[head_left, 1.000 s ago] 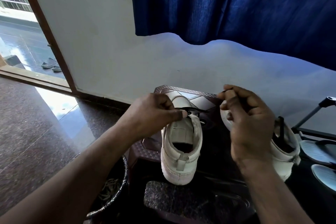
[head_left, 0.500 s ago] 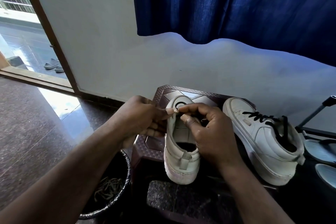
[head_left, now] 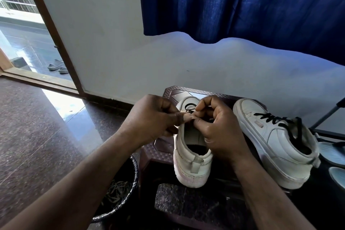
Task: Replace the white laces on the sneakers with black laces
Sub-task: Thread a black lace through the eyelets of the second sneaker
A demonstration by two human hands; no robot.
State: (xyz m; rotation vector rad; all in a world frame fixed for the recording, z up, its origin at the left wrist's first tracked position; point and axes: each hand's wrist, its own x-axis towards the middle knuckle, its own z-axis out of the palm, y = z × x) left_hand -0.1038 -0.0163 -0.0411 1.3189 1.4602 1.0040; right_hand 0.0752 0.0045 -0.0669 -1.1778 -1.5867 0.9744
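The sneaker (head_left: 192,164) sits on the bench (head_left: 169,90) just in front of me, heel near, toe far, and my left hand (head_left: 155,117) and right hand (head_left: 220,129) meet over it, both pinching the black lace (head_left: 189,107).

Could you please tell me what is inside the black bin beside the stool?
A tangle of pale flat strands lies in the bin, possibly old laces. The left forearm covers the bin's left part, so anything there cannot be seen.
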